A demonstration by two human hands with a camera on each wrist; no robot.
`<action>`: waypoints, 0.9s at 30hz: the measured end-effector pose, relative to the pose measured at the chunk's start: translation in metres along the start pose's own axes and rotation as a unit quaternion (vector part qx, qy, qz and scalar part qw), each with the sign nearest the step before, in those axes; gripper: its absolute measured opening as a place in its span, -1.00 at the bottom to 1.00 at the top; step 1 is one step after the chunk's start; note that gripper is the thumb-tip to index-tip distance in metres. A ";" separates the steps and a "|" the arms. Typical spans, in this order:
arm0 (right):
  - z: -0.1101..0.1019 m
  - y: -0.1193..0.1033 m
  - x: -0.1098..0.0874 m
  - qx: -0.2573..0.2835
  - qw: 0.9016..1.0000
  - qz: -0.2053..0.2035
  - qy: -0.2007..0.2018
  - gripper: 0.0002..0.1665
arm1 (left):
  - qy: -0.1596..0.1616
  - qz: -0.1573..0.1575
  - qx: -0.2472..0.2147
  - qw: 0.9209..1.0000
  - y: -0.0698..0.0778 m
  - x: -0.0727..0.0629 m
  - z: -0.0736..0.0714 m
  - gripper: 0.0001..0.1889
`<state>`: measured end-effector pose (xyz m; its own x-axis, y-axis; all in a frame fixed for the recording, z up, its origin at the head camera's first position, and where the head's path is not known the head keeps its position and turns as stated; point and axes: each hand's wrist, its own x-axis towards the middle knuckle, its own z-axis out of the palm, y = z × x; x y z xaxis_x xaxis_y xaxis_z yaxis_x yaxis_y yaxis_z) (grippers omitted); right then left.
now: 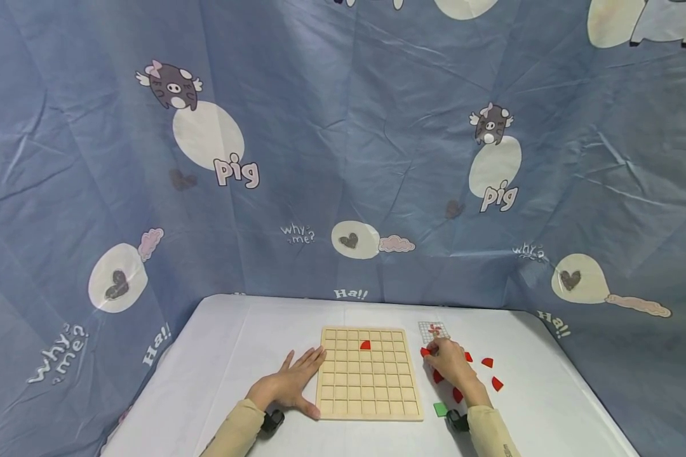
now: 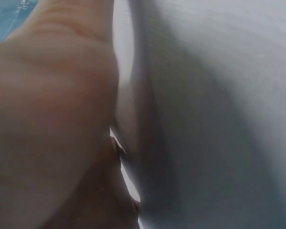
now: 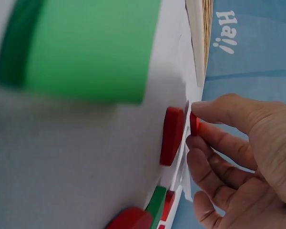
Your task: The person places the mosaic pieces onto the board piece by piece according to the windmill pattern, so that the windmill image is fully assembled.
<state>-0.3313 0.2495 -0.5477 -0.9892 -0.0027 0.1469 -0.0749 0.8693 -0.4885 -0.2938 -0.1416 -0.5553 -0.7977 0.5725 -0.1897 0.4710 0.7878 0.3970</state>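
Left hand (image 1: 288, 386): flat on the surface, fingers straight and spread, fingertips against the left edge of the board; grip open, holding nothing.
Right hand (image 1: 450, 365): right of the board, fingers curled down among the red pieces; grip closed in a pinch on one red piece.
Pinched red piece (image 3: 194, 124): thin, edge-on between thumb and fingertip in the right wrist view, just beside the pattern card, right of the board's upper corner.
Board (image 1: 369, 373): pale wood, square grid of recessed cells, lying flat at the middle of the surface.
Placed piece (image 1: 365, 345): red quarter-round, seated in a cell of the second row from the far edge, near the middle columns.
Loose red pieces (image 1: 496, 383): scattered on the surface right of the board, some partly hidden under the right hand.
Green piece (image 1: 440, 409): square, flat on the surface near the board's lower right corner, just beside the right wrist.
Pattern card (image 1: 433, 331): small gridded sheet with a red pinwheel figure, beyond the right hand.
Surface (image 1: 234, 355): white cloth cover.
Backdrop (image 1: 343, 158): blue fabric printed with cartoon pigs and words.
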 end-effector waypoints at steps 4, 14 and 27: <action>0.000 -0.006 -0.001 0.004 1.000 -0.004 -0.005 -0.79 | -0.002 -0.001 0.001 1.000 0.000 0.001 0.000 0.41; 0.003 -0.019 0.000 -0.006 0.998 -0.057 0.032 -0.82 | -0.004 -0.001 0.004 1.000 0.001 0.001 0.000 0.40; 0.017 -0.039 -0.001 0.032 0.995 -0.092 0.022 -0.81 | -0.005 -0.009 -0.002 1.000 -0.002 0.001 0.002 0.42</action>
<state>-0.3291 0.2070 -0.5433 -0.9517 -0.1354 0.2754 -0.2628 0.8230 -0.5036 -0.2948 -0.1419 -0.5585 -0.8015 0.5613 -0.2062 0.4559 0.7967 0.3968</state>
